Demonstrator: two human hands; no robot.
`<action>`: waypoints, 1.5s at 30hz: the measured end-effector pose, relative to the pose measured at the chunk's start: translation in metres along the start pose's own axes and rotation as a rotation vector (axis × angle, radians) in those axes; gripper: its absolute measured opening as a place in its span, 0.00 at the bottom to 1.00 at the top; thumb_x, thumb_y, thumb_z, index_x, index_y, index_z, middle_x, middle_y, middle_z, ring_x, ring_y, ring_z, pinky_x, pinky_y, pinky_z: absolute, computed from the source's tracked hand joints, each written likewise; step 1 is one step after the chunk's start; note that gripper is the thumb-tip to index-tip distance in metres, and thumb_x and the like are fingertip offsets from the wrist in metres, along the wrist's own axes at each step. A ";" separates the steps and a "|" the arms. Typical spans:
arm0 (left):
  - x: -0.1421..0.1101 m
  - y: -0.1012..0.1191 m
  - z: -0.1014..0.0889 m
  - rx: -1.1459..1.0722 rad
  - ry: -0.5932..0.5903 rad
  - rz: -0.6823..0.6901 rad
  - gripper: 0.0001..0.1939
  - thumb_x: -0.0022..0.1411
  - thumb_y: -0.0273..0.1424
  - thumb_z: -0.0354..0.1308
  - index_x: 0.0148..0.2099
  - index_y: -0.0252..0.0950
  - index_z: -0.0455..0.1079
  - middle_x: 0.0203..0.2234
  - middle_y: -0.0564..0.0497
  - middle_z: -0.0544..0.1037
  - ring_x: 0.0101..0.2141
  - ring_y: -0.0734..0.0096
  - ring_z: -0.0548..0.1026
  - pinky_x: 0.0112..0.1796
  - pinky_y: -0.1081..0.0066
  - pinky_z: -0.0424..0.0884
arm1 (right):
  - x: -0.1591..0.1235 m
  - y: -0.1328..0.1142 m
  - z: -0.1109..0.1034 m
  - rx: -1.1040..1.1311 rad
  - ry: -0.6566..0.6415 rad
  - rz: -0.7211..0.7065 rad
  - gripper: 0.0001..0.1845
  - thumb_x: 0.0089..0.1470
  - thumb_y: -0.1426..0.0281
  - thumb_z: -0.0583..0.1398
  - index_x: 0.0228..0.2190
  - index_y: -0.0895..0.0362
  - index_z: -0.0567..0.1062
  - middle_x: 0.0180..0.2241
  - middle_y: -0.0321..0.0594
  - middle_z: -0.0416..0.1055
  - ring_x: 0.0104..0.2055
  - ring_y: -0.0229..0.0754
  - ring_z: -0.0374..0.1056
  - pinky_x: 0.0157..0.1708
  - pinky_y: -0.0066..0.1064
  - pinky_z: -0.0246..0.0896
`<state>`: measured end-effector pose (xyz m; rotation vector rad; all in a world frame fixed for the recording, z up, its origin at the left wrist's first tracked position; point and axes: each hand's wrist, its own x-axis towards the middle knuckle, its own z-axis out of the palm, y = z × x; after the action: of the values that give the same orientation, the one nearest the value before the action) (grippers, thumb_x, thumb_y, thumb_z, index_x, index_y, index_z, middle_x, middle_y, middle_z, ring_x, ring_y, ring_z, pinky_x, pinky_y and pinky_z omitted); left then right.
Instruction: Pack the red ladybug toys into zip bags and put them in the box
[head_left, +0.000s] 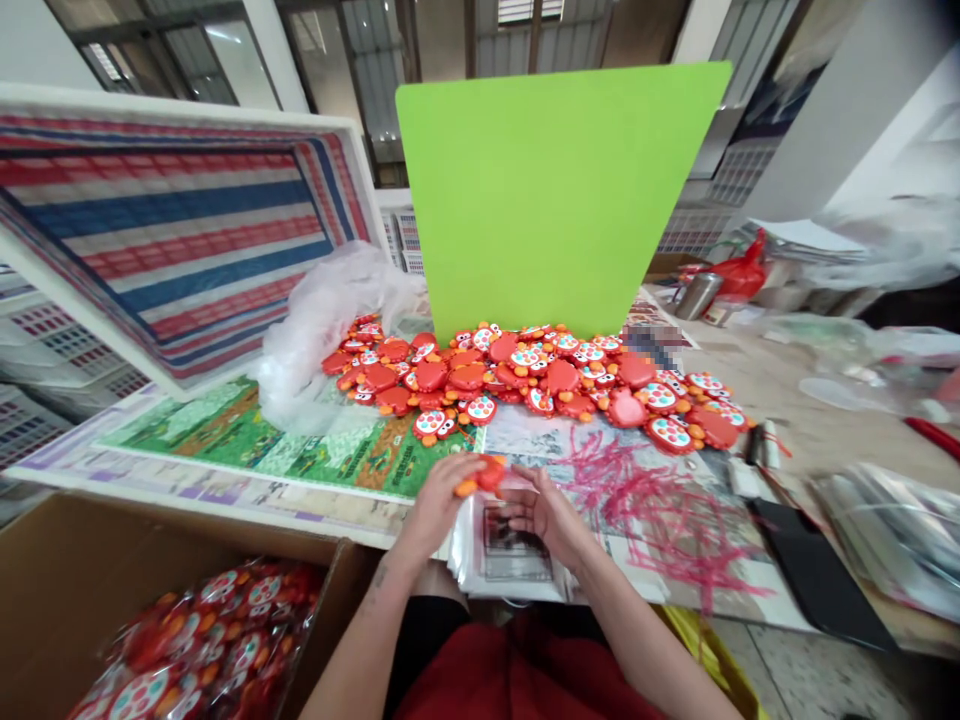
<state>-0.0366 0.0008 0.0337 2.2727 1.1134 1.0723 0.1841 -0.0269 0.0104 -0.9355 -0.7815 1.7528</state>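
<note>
My left hand point(441, 500) is closed on a small red and orange crab-shaped toy point(484, 476), held just above a stack of clear plastic bags point(510, 555) at the table's near edge. My right hand point(551, 515) rests on that stack, its fingers curled and pinching at the top bag next to the toy. A long heap of the same red toys point(525, 380) with dotted white faces lies across the table in front of a green board point(551, 190).
A cardboard box point(67, 560) at lower left holds several bagged toys point(202, 640). A crumpled clear bag point(330, 320) lies left of the heap. A striped panel point(165, 230) leans at left. Bags, a metal cup point(697, 295) and clutter fill the right side.
</note>
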 end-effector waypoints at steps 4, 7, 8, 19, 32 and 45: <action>0.004 0.037 0.035 -0.083 -0.119 0.047 0.21 0.63 0.24 0.51 0.57 0.45 0.67 0.57 0.47 0.68 0.59 0.60 0.61 0.59 0.55 0.59 | 0.000 -0.012 -0.004 0.145 -0.015 0.029 0.24 0.49 0.57 0.66 0.47 0.51 0.73 0.42 0.41 0.76 0.33 0.40 0.74 0.27 0.29 0.70; 0.005 0.032 0.060 -0.048 -0.010 -0.215 0.25 0.62 0.23 0.50 0.61 0.38 0.59 0.56 0.41 0.66 0.55 0.60 0.65 0.55 0.56 0.64 | -0.001 -0.021 -0.017 0.130 0.112 -0.046 0.27 0.43 0.67 0.69 0.47 0.51 0.72 0.41 0.38 0.76 0.30 0.38 0.72 0.27 0.28 0.70; 0.004 0.028 0.067 0.003 -0.004 -0.289 0.24 0.62 0.22 0.50 0.60 0.36 0.59 0.53 0.40 0.67 0.54 0.60 0.67 0.54 0.56 0.65 | -0.001 -0.024 -0.023 0.122 0.157 -0.077 0.29 0.43 0.67 0.69 0.49 0.50 0.71 0.41 0.37 0.76 0.30 0.37 0.72 0.27 0.27 0.70; 0.009 0.020 0.102 0.657 -0.217 -0.242 0.08 0.65 0.31 0.53 0.43 0.34 0.70 0.40 0.43 0.71 0.45 0.55 0.68 0.46 0.55 0.65 | 0.026 -0.038 -0.037 -0.244 0.326 -0.389 0.28 0.43 0.58 0.67 0.45 0.51 0.69 0.40 0.38 0.73 0.36 0.41 0.71 0.32 0.31 0.69; 0.017 0.004 0.106 0.666 -0.213 -0.198 0.10 0.67 0.25 0.47 0.43 0.35 0.70 0.38 0.45 0.72 0.43 0.57 0.69 0.45 0.57 0.64 | 0.057 -0.030 -0.043 -0.370 0.357 -0.515 0.25 0.46 0.54 0.64 0.44 0.52 0.70 0.33 0.37 0.72 0.33 0.42 0.69 0.30 0.32 0.67; 0.006 0.011 0.102 0.536 -0.212 0.079 0.12 0.69 0.33 0.47 0.48 0.38 0.70 0.36 0.47 0.73 0.41 0.61 0.68 0.45 0.61 0.61 | 0.089 -0.016 -0.034 -0.426 0.383 -0.521 0.25 0.46 0.54 0.63 0.42 0.54 0.65 0.32 0.33 0.67 0.30 0.37 0.65 0.31 0.29 0.64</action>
<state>0.0499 -0.0027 -0.0209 2.7781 1.3508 0.5792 0.1997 0.0652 -0.0146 -1.1738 -1.0480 0.9354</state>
